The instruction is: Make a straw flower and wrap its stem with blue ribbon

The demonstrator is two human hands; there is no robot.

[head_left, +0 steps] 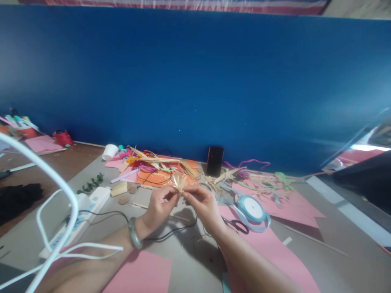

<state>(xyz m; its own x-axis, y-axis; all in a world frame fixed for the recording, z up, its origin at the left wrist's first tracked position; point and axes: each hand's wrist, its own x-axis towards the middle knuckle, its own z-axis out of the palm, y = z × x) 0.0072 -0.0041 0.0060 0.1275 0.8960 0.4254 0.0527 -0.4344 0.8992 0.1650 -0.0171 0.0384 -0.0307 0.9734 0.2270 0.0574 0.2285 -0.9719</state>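
Note:
Between my two hands, a small flower-like bundle of pale straw-coloured strips (179, 182) is held up above the table, its tips fanning upward. My left hand (161, 205), with a jade-like bangle (135, 232) on the wrist, pinches the bundle's base from the left. From the other side, the thumb and fingers of my right hand (203, 205) close on the same base. Black-handled scissors (240, 226) lie just right of my right hand, beside a roll of light blue ribbon (251, 208). The scissors' blades are partly hidden by the hand.
A phone (215, 161) leans upright against the blue partition (195, 81). Loose straw strips (155, 164) and orange sheets lie behind my hands. Pink paper (275, 252) covers part of the right side. A white power strip (81, 219) and white cable (69, 191) occupy the left.

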